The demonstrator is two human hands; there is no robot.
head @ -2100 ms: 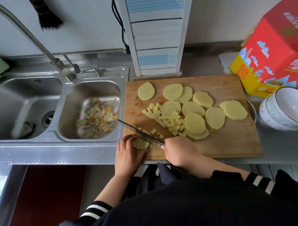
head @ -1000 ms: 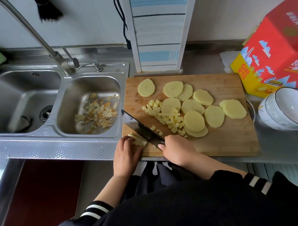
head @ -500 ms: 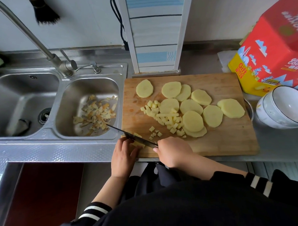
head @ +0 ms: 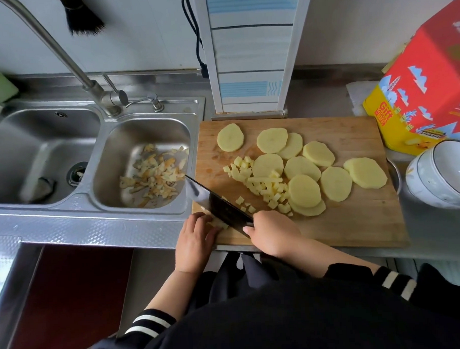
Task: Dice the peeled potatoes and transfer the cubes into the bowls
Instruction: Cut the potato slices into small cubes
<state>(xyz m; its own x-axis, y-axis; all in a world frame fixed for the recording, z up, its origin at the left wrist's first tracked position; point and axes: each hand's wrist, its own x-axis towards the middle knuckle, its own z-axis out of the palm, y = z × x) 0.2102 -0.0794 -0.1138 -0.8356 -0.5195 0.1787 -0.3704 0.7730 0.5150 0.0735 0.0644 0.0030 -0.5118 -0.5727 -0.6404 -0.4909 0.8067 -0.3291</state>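
The right hand [head: 275, 234] grips the knife [head: 217, 204] over the cutting board [head: 357, 221]. The left hand [head: 196, 240], fingers curled, holds potato pieces [head: 220, 225] beside the blade.

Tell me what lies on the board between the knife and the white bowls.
In the head view, between the knife and the white bowls lie a heap of potato cubes and then overlapping potato slices on the cutting board.

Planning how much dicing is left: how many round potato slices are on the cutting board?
9 visible: one alone at the back left; two overlapping at the back; four mid-board; one far right; one near the front atop another partly hidden.
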